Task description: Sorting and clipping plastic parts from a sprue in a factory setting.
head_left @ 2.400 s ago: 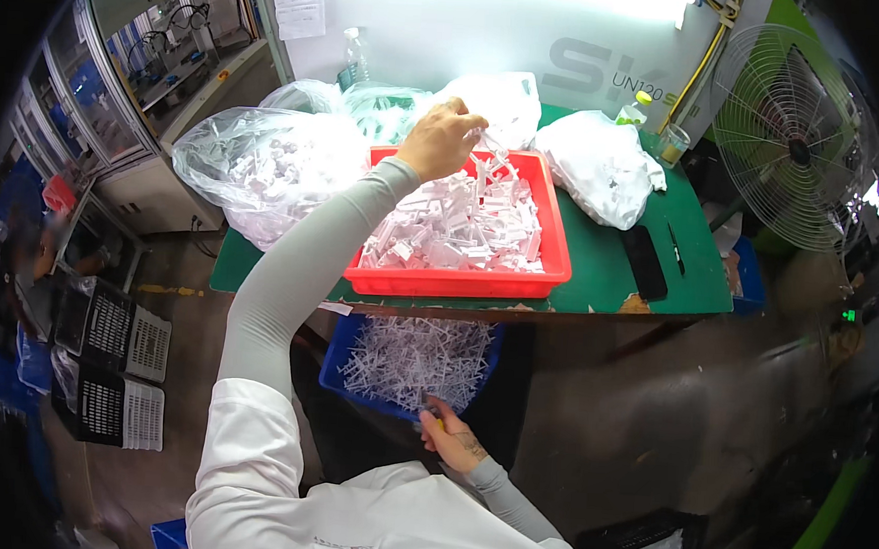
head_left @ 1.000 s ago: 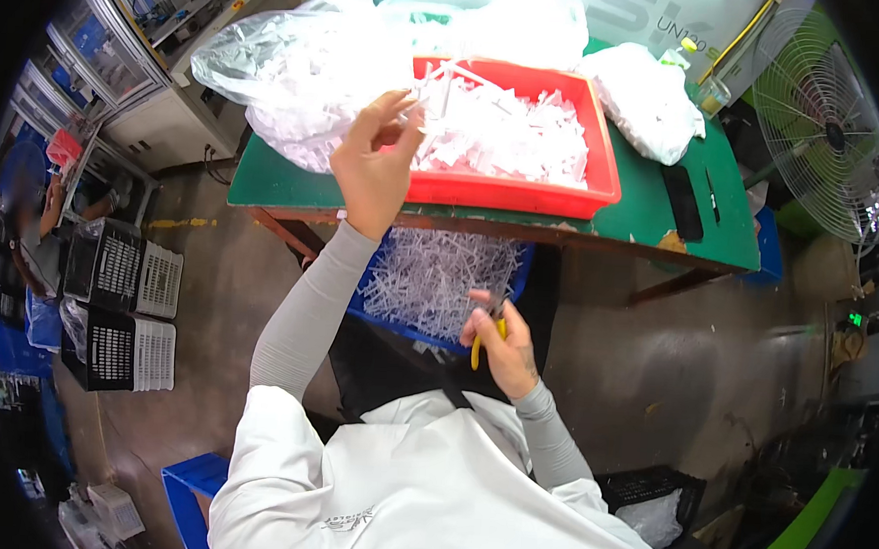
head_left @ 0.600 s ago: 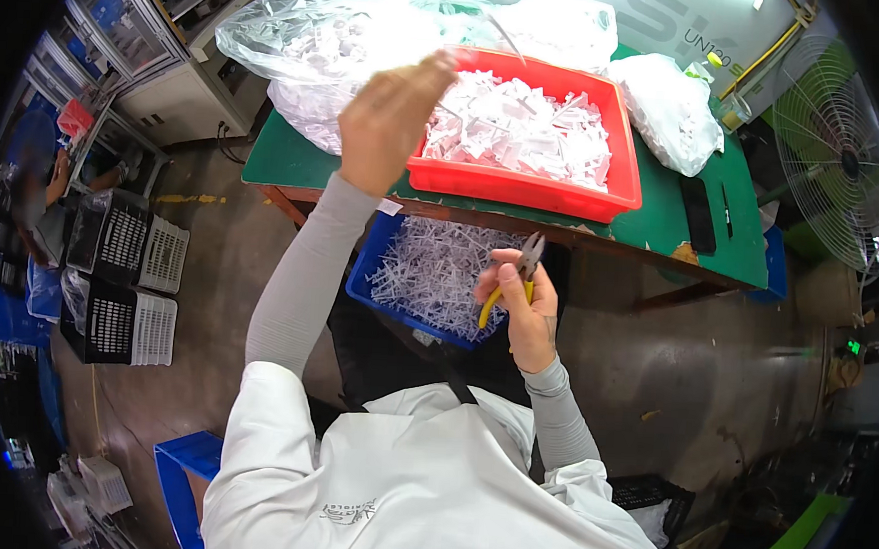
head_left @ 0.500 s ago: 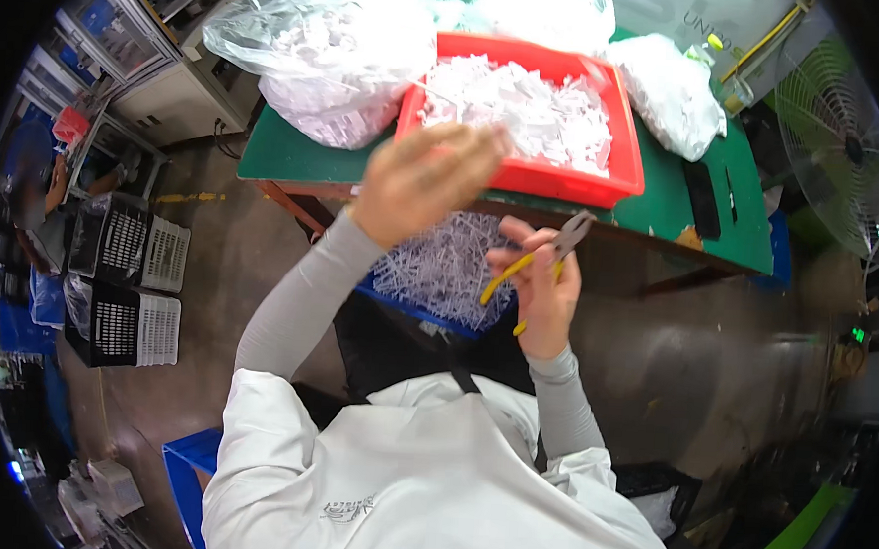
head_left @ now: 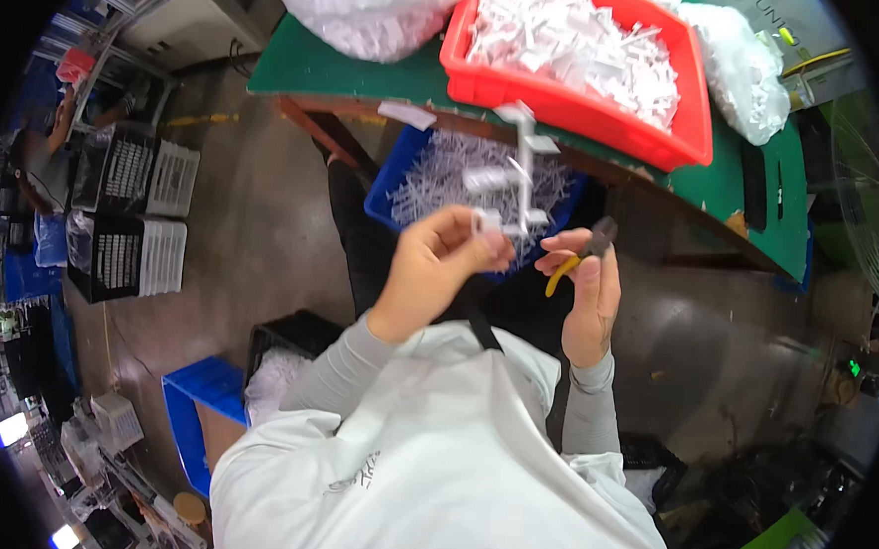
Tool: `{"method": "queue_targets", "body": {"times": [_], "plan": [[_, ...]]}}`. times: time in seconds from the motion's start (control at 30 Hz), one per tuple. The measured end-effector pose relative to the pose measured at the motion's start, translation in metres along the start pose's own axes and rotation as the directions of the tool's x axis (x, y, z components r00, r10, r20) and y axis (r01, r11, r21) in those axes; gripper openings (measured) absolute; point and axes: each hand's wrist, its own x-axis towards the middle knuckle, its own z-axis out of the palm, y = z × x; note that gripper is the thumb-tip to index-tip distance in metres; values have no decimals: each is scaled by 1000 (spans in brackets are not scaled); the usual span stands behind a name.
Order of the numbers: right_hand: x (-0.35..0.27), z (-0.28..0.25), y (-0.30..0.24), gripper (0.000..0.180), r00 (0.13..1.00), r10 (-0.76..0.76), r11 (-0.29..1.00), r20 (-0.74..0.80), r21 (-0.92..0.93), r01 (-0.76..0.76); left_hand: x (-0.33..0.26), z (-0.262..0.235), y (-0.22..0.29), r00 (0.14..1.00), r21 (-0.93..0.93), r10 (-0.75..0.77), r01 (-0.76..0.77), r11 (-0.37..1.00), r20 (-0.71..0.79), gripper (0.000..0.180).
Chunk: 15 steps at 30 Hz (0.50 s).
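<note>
My left hand (head_left: pixel 438 266) pinches one end of a white branched plastic runner (head_left: pixel 524 170) with small flat pieces along its stem. The runner stands up from my fingertips, a little blurred. To the right, my right hand (head_left: pixel 592 300) is closed around pliers (head_left: pixel 563 275) with yellow handles and a dark metal head. The jaws point up and away, apart from the runner. Below both hands and beyond them, a blue bin (head_left: pixel 387 184) full of thin white plastic sprues sits under the table edge.
On the green table (head_left: pixel 316 67) stands a red tray (head_left: pixel 577 111) heaped with small white pieces. Clear bags of white parts (head_left: pixel 373 18) flank it. A black phone-like slab (head_left: pixel 753 187) lies at the right. Black and white crates (head_left: pixel 112 257) and a blue box (head_left: pixel 185 420) are on the left.
My left hand has come back from the red tray's near edge and now shows the white runner. The pliers remain in my right hand. The view has shifted, bringing more of the blue bin into sight.
</note>
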Motion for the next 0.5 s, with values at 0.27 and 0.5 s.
{"method": "queue_targets", "body": {"times": [0.27,0.5], "plan": [[-20,29,6,30,967,127,950,223,-308,-54,-18,-1,1,994,3,52,-52,999,-94,36],[-22,30,7,28,969,117,922,216,-385,-25,-24,8,-10,981,2,101,-102,995,-167,36]]}}
